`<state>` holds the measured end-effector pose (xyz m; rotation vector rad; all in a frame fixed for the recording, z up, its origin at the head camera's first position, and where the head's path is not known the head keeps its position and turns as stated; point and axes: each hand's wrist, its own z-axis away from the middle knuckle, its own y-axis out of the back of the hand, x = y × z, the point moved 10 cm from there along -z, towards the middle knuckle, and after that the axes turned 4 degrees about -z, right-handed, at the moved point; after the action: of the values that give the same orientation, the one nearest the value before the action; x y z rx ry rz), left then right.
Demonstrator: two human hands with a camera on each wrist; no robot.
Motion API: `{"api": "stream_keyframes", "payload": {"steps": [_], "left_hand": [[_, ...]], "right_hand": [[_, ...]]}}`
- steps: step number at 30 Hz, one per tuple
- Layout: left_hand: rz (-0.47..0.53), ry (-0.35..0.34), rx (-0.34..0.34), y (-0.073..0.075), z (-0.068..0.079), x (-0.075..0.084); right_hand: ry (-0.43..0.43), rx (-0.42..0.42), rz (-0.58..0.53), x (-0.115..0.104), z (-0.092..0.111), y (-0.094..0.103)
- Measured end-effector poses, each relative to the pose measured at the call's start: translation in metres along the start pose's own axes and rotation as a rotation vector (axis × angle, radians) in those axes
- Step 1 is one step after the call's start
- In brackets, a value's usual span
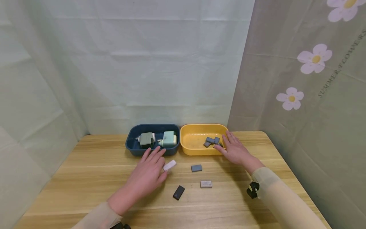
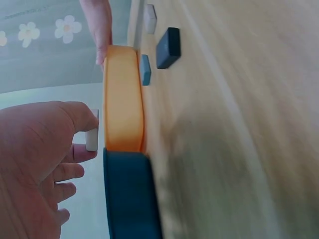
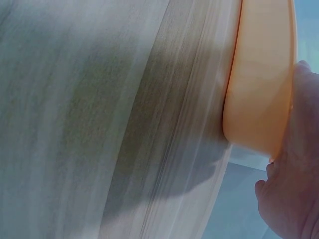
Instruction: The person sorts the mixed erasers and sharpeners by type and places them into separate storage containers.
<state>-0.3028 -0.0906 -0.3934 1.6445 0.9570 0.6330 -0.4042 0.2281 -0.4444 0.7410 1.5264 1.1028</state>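
Observation:
My left hand (image 1: pixel 147 173) pinches a small white rectangular block (image 1: pixel 169 165) between thumb and index finger, above the table in front of the dark blue bin (image 1: pixel 130 149). In the left wrist view the white block (image 2: pixel 92 133) stands on end in that pinch, the other fingers loosely bent. At the right end of the yellow bin (image 1: pixel 188 152), my right hand (image 1: pixel 235 149) touches the rim with fingers spread. Several grey-blue blocks (image 1: pixel 210 140) lie inside this bin near the hand. The right wrist view shows the thumb along the yellow bin's rim (image 3: pixel 293 59).
Two bottle-shaped items, one grey-green (image 1: pixel 147 139) and one pale teal (image 1: pixel 168 138), lie in the dark blue bin. On the wooden table are a grey-blue block (image 1: pixel 196 168), a light grey block (image 1: pixel 206 184) and a black block (image 1: pixel 178 192). Cloth curtains hang behind.

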Motion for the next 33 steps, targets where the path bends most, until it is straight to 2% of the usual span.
{"api": "stream_keyframes", "payload": {"steps": [5, 33], "left_hand": [[-0.001, 0.011, -0.021, 0.002, -0.013, 0.004], [-0.065, 0.005, 0.023, 0.010, -0.086, 0.021]], "right_hand": [[-0.005, -0.002, -0.005, 0.001, -0.001, -0.001], [0.001, 0.002, -0.003, 0.000, -0.001, 0.000]]}}
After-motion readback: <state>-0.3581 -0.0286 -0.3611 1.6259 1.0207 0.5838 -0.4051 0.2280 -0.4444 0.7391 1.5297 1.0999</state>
